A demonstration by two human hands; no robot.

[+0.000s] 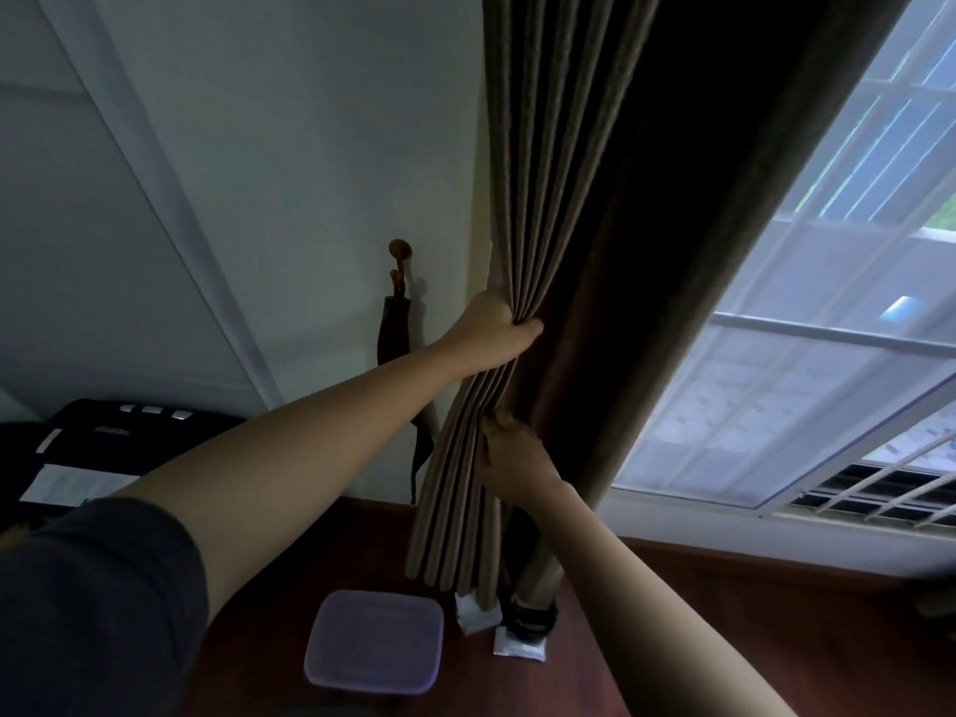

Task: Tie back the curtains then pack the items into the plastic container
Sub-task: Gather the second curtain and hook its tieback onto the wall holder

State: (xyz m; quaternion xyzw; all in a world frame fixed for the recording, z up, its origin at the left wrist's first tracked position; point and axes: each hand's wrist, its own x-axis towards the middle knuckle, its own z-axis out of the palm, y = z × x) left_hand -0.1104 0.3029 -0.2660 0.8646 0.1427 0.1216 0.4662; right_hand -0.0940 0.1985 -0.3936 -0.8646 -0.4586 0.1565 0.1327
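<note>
the brown curtain (548, 199) is hanging down the centre of the frame, gathered into pleats; the left hand (496, 328) is gripping the bunched folds at mid-frame with its fingers (527, 331) clamped on the fabric; the right hand (512, 452) is pinching the folds just below, fingers closed on the cloth. the lidded plastic container (375, 641) is sitting on the dark table (724, 613) at lower centre, with small white packets (520, 649) just right of it; a tieback strap (396, 328) is hanging from a wall hook (400, 249) left of the curtain.
</note>
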